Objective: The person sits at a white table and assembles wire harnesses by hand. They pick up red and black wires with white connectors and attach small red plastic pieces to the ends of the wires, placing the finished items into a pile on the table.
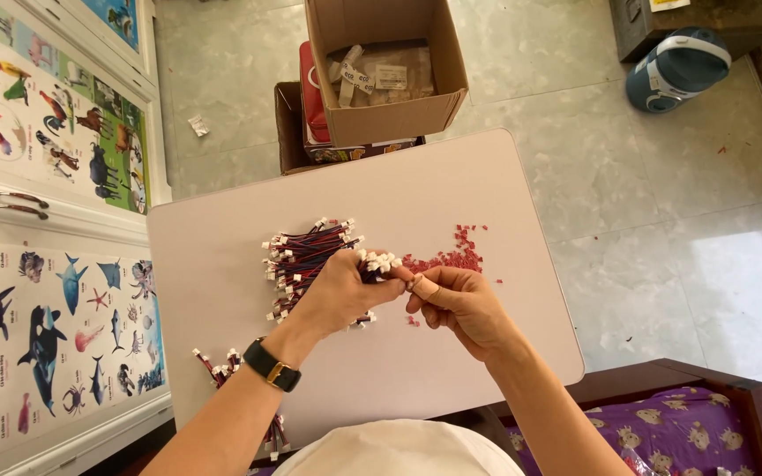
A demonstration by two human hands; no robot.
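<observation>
One wire bundle (306,256) lay on the surface (222,264); left grip (341,295) closed around it, right grip (451,300) pinching one connector (409,284) beside it.

A: How are the two hands?
B: The left hand (339,295) is closed in a fist, its wrist bent inward. The right hand (454,304) pinches with thumb and forefinger, touching the left fingertips.

On a pale table (222,264), the left hand (341,295) grips a bunch of red-and-black wire leads (306,256) with white plugs. At its 3 o'clock, the right hand (456,304) pinches perhaps one plug. Small red pieces (451,257) lie at 12 o'clock of it. A cardboard box (390,115) stands beyond.
</observation>
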